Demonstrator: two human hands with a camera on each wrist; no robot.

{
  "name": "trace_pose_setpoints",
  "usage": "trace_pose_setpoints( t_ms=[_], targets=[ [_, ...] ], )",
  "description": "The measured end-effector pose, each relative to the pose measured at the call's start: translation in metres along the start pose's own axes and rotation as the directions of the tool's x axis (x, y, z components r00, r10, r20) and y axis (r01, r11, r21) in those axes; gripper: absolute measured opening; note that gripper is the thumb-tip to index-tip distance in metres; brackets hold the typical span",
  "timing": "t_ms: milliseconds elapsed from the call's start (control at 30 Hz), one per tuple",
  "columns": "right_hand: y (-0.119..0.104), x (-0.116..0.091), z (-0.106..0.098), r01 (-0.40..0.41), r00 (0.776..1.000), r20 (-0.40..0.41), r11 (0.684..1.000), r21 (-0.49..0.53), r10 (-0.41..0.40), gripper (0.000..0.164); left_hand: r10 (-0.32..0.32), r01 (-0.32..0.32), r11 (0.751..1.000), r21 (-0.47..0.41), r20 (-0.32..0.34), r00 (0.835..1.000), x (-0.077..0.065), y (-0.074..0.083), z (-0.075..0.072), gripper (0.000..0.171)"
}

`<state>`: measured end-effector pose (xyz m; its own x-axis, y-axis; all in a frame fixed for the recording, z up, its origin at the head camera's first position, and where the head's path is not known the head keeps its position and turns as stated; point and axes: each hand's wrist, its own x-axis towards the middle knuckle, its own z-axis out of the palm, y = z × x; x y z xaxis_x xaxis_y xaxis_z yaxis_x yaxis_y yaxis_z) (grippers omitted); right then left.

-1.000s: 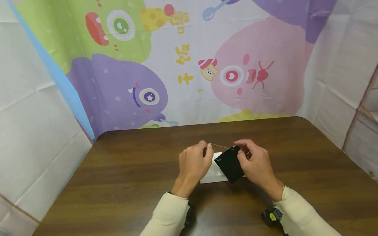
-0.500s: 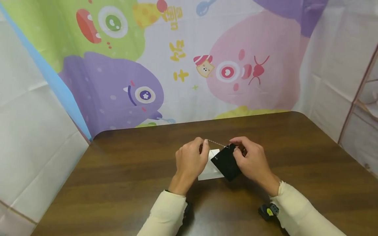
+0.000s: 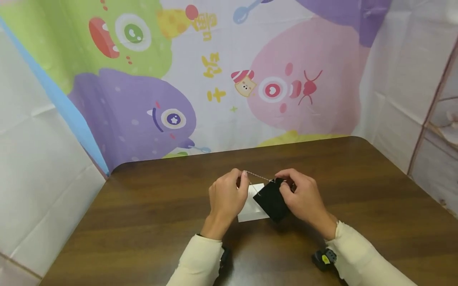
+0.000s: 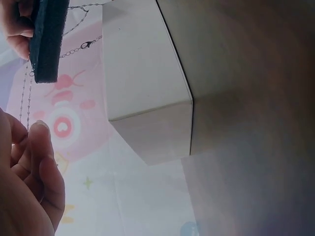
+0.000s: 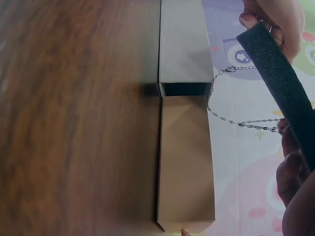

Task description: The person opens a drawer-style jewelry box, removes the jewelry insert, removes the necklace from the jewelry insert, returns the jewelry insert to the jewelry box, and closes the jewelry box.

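A black foam pad (image 3: pixel 272 203) is held tilted by my right hand (image 3: pixel 304 195), thumb and fingers gripping its upper right edge. From its upper left side a thin silver chain (image 3: pixel 258 174) runs to my left hand (image 3: pixel 226 199), which pinches it between thumb and fingertips. The right wrist view shows loose lengths of the chain (image 5: pixel 224 118) with a clasp (image 5: pixel 230 69) hanging from the pad. Under the pad, on the table, lies a small white box (image 3: pixel 250 212), partly hidden by it. Its brown inner tray (image 5: pixel 186 162) is slid out of the white sleeve (image 5: pixel 185 44).
Box and hands are over the middle of a dark brown wooden table (image 3: pixel 150 222). Behind it hangs a cartoon-printed cloth (image 3: pixel 222 127). Pale panels (image 3: pixel 39 167) flank both sides. A dark wrist device (image 3: pixel 323 259) is on the right cuff.
The head view has shifted a little, so hands, pad and box appear further left. Both hands keep their holds, and the chain stays stretched between them.
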<state>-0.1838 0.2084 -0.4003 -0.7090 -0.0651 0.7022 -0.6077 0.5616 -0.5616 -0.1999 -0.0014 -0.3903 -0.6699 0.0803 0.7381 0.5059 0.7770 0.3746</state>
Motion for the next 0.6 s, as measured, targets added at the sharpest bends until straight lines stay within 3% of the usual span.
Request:
trace_pose_setpoints(
  t_ms=[200,600],
  targets=[
    [-0.0001,-0.0035,0.0013,0.001,1.0,0.014,1.0,0.018,-0.002,0.025,-0.005,0.005,1.0,0.003,-0.009,1.0,-0.0045,-0.0016,-0.0008,0.026],
    [-0.0014,-0.0009,-0.0014,0.024,0.999,-0.034,0.999,0.039,-0.023,0.027,-0.016,0.017,0.999,0.038,-0.02,1.0,0.0003,-0.0035,0.0002,0.021]
  ],
)
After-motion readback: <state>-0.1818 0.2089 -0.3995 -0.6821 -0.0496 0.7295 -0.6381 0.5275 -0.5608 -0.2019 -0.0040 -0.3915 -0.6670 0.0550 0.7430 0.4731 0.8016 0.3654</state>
